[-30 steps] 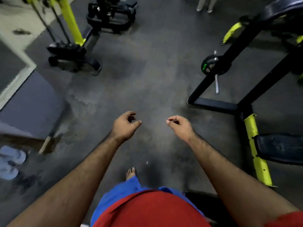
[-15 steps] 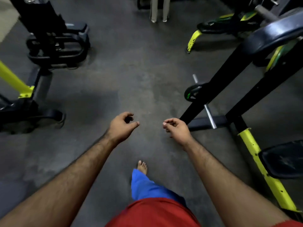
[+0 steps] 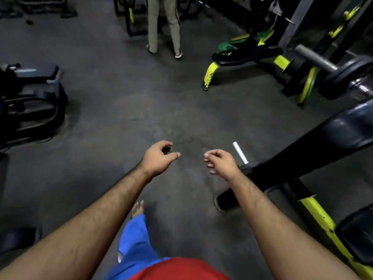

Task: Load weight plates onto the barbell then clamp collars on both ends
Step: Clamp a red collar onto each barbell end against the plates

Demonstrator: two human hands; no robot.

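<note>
Barbell (image 3: pixel 314 58) sits on the rack at the floor's far right edge, one dark weight plate (image 3: pixel 343 76) on its sleeve, bare sleeve end pointing inward. Left hand (image 3: pixel 158 158) and right hand (image 3: pixel 221 163) hover over the grey floor (image 3: pixel 121 118) mid-scene, both loosely curled, holding nothing, apart from each other. Short silver bar (image 3: pixel 240 152) just beyond right hand. Black bench pad (image 3: pixel 323 142) at right. Another person's legs (image 3: pixel 164 27) at the far edge.

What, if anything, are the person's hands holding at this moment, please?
Nothing: the left hand and right hand hang empty, fingers loosely curled.
</note>
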